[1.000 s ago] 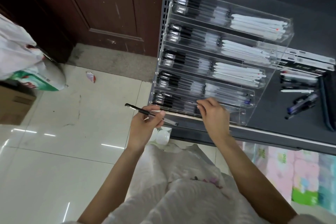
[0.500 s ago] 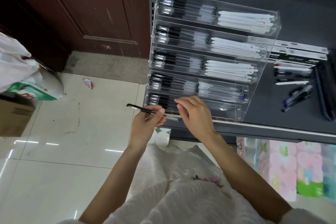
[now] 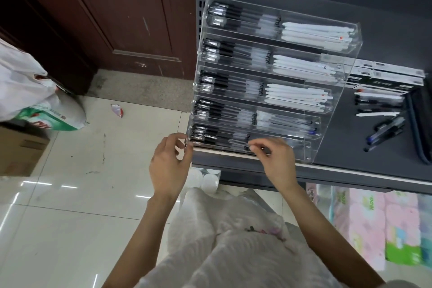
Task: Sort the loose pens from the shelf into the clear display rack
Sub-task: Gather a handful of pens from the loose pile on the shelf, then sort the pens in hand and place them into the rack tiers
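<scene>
Two hands reach to the lowest tray of the clear rack [image 3: 275,72]. The left hand [image 3: 169,166] is at the tray's left end, its fingers curled and pinching one end of a black pen [image 3: 217,141]. The right hand [image 3: 274,159] pinches the other end of that pen with finger and thumb. The pen lies flat in the lowest tray with other black pens. Higher trays hold black pens on the left and white pens [image 3: 313,33] on the right. Some loose pens [image 3: 383,128] lie on the dark shelf [image 3: 374,170], to the right of the rack. Below is a shiny tiled floor [image 3: 70,217].
</scene>
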A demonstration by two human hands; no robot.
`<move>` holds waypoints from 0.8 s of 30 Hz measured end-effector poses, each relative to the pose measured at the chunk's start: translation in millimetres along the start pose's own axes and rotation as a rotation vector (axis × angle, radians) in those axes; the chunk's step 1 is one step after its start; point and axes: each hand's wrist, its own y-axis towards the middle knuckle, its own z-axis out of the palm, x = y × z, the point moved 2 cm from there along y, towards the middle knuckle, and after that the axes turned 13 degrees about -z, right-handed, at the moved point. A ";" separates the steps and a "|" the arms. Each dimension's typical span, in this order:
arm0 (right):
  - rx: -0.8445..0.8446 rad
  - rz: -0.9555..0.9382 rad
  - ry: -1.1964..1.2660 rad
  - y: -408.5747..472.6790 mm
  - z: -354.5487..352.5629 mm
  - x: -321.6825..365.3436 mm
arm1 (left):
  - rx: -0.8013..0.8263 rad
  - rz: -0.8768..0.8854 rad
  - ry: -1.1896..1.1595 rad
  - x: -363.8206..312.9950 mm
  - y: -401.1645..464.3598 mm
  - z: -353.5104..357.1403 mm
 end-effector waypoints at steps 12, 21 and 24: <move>0.024 -0.270 -0.413 19.3 32.8 15.9 | 0.057 0.039 -0.129 9.1 0.8 16.2; -0.061 -0.351 -0.021 0.6 -23.1 16.8 | -0.022 0.591 -0.151 -56.2 -26.0 17.1; -0.208 -0.288 -0.004 -25.3 -68.6 -7.2 | 0.086 0.864 -0.165 -95.8 -38.9 35.8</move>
